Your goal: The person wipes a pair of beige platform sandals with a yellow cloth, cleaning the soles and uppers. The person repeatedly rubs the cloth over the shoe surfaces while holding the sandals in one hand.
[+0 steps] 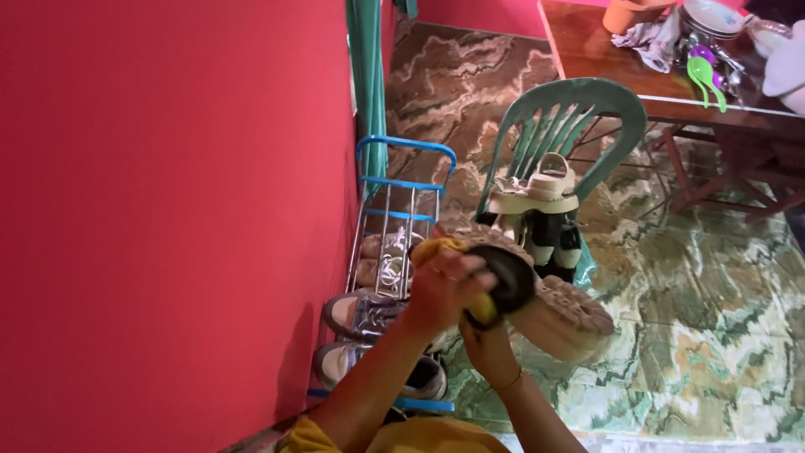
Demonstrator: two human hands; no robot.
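In front of me I hold a shoe with a thick beige treaded sole and a black upper, turned sole-up and tilted. My left hand lies on top of it and presses a yellow cloth against the black upper. Below it, my right hand, with a thin bracelet at the wrist, grips the shoe from underneath. Part of the yellow cloth also shows between the two hands.
A blue-and-metal shoe rack with several shoes stands against the red wall. A green plastic chair carries a beige sandal and dark shoes. At the top right is a wooden table with dishes and spoons. The floor has a marbled pattern.
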